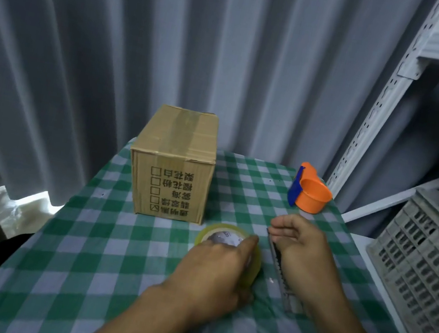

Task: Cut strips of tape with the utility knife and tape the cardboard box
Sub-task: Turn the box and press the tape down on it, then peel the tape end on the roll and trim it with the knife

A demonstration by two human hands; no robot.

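Note:
A brown cardboard box [174,163] stands on the far left part of the table, its top seam covered with clear tape and printed characters on its near face. In front of it lies a roll of yellowish clear tape [218,236]. My left hand [216,273] rests on the roll, fingers curled over its near side. Just right of the roll lies a grey utility knife [280,275], pointing away from me. My right hand [305,256] lies over the knife with fingers bent around its far end; whether it grips the knife is unclear.
A green and white checked cloth [100,248] covers the table. An orange tape dispenser with a blue part [309,193] sits at the far right corner. A grey plastic crate [428,265] and a white metal shelf frame [382,106] stand to the right. Curtains hang behind.

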